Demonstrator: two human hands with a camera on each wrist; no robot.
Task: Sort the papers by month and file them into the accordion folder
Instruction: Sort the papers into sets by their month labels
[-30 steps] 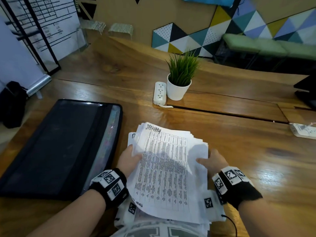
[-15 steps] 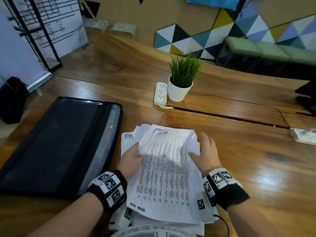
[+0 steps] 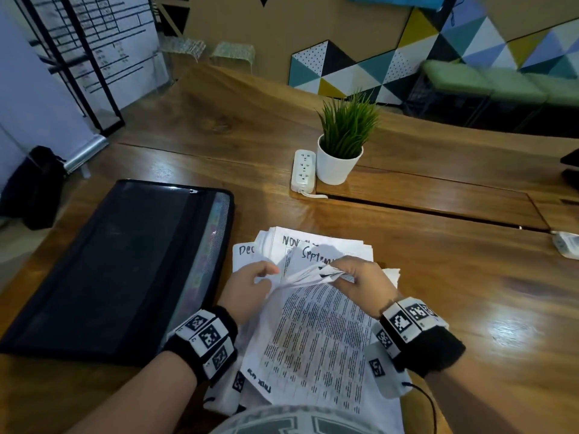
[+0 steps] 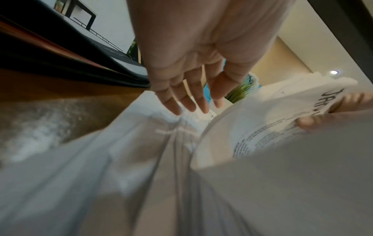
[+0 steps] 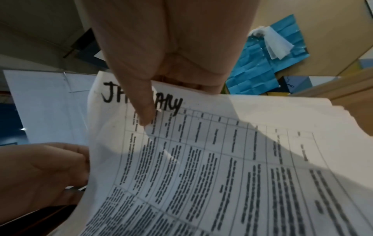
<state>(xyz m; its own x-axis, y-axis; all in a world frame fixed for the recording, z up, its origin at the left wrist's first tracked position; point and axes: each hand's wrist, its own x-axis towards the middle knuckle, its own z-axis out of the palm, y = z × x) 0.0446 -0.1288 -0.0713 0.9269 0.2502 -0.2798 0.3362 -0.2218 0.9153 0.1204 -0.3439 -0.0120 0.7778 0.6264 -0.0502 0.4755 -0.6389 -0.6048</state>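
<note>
A stack of printed papers [image 3: 313, 339] lies on the wooden table in front of me. My right hand [image 3: 354, 277] pinches the far edge of the top sheets, headed "January" [image 5: 222, 159], thumb on top, and curls them back toward me. Sheets marked "Dec", "Nov" and "Septem" [image 3: 316, 253] show beneath. My left hand [image 3: 250, 286] is at the stack's left side, its straight fingers [image 4: 191, 102] touching the lower sheets. The black accordion folder [image 3: 119, 264] lies flat and closed to the left of the papers.
A potted plant [image 3: 341, 145] and a white power strip [image 3: 302, 172] stand beyond the papers. A small white object [image 3: 567, 245] lies at the right edge. A black bag [image 3: 34, 186] sits on the floor at the left.
My right hand moved from the stack's right side to its far edge and lifted the January sheets back, uncovering the sheets below. My left hand's fingers slid in under the lifted sheets.
</note>
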